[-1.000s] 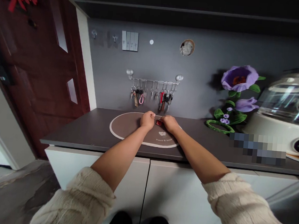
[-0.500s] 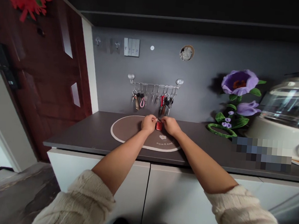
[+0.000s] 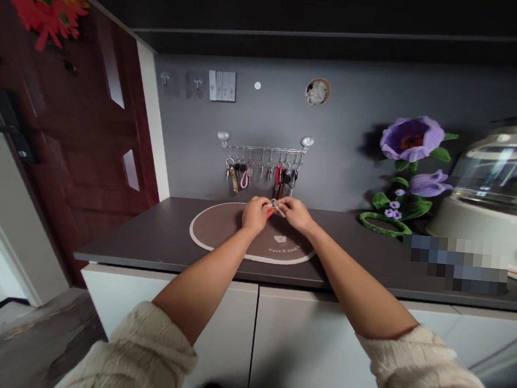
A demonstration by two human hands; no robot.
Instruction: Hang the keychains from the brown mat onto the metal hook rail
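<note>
My left hand (image 3: pixel 255 215) is closed, thumb and fingers pinched together above the brown oval mat (image 3: pixel 223 230). A small red key fob (image 3: pixel 270 212) shows beside its fingertips, partly hidden by them. Between the two hands is a silvery key (image 3: pixel 278 207), its ring too small to make out. My right hand (image 3: pixel 297 214) is closed too, its fingertips pinching at the key from the right. Just behind my hands, several keys with tags and straps hang on a metal hook rail (image 3: pixel 265 149) fixed to the wall.
A dark countertop (image 3: pixel 146 238) carries the mat. At right stand purple fabric flowers (image 3: pixel 412 141) and a cream appliance with a clear cover (image 3: pixel 473 219). White cabinet doors (image 3: pixel 211 317) lie below, a dark shelf (image 3: pixel 274 14) overhead, a brown door (image 3: pixel 91 143) at left.
The red fob hung down between my hands and now lies tilted against my left fingertips. The silvery key has come into plain sight between the hands. The camera view has shifted slightly.
</note>
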